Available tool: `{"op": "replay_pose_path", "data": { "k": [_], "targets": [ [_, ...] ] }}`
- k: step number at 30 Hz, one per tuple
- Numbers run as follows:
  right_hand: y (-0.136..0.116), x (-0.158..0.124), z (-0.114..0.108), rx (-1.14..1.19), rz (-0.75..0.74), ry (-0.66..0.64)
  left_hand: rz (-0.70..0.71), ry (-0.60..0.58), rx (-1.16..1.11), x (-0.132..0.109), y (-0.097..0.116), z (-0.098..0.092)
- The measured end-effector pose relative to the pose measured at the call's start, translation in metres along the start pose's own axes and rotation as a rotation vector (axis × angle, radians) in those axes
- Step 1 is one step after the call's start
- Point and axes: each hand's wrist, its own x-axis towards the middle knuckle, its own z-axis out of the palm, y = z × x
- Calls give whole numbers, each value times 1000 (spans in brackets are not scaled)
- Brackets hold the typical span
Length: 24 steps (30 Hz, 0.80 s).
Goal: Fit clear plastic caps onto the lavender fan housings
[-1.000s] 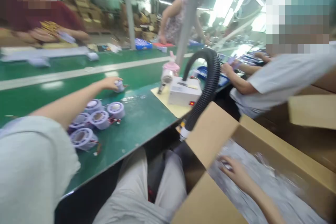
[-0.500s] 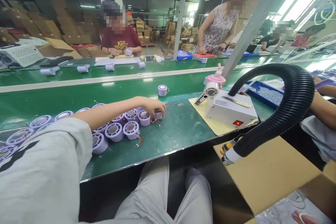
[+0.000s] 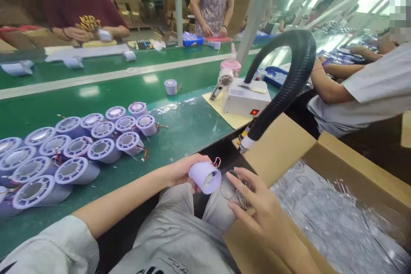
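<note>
My left hand [image 3: 188, 172] grips a lilac cylindrical fan housing [image 3: 204, 177] over my lap, its open end tilted to the right. Thin red and black wires stick up from the top of the housing. Just to its right, my right hand [image 3: 257, 199] holds a clear round plastic cover [image 3: 229, 186] between thumb and fingers. The cover's rim faces the housing, with a small gap between them. Several more lilac housings [image 3: 102, 150] stand in rows on the green bench [image 3: 180, 137] at left, grille ends up, with wires trailing.
One housing [image 3: 171, 87] stands alone on the green belt [image 3: 122, 85]. A white box-shaped machine [image 3: 245, 98] with a black corrugated hose [image 3: 289, 81] sits at the bench edge. A carton [image 3: 359, 162] of clear plastic parts [image 3: 327, 218] is at lower right. Co-workers [image 3: 214, 0] sit and stand nearby.
My left hand has come back from the bench to my lap with a housing in it. My right hand has come into view with a clear cover. The view has turned right and down.
</note>
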Motion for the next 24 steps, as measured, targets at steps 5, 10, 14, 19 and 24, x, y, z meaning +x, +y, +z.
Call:
{"op": "replay_pose_path", "data": {
  "k": [5, 10, 14, 19, 24],
  "targets": [
    [-11, 11, 8, -165, 47, -140, -4, -129, 370, 0, -19, 18],
    [-4, 9, 13, 23, 173, -233, 271, -39, 910, -9, -16, 25],
    [-2, 7, 13, 134, 199, -235, 381, 66, 1010, -16, -22, 28],
    [-9, 13, 13, 73, 182, -243, 456, 142, 1020, -16, -26, 26],
    [-12, 18, 6, 491, 342, -329, 481, 195, 982, -16, -25, 17]
  ]
}}
